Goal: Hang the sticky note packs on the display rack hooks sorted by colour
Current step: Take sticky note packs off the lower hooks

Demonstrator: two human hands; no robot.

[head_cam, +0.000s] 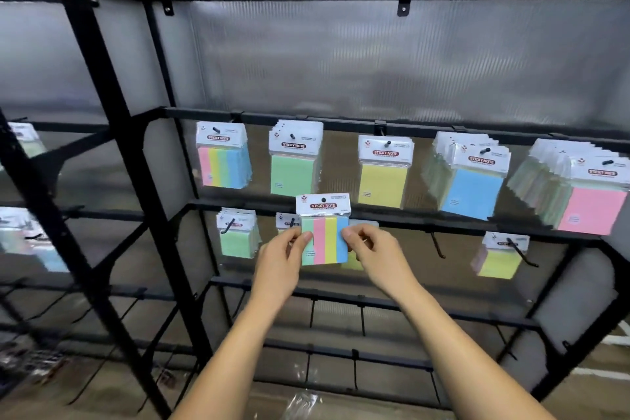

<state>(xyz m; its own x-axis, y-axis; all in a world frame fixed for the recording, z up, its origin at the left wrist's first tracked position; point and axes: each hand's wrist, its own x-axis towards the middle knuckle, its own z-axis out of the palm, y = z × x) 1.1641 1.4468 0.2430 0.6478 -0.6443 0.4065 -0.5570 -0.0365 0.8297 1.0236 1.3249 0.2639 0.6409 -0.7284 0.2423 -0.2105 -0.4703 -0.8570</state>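
Holding a multicolour sticky note pack [324,235] upright before the display rack [116,112], at centre of view: left hand [283,256] pinching its left edge, right hand [371,249] pinching its right edge, thumbs on the front face. Overlapping the middle rail, header card hole uppermost, free of any hook.

Counting the top rail: five loaded hooks, from 9 toward 3 o'clock a multicolour stack [223,157], green stack [295,160], yellow stack [384,174], blue stack [474,181] and pink stack [589,194]. On the second rail: a green stack [237,233] at 9 o'clock of the held pack, one partly hidden behind the hands, one bare hook [437,245] at 3 o'clock, one yellow stack [501,257] beyond. Open room below the hands, among bare lower rails.
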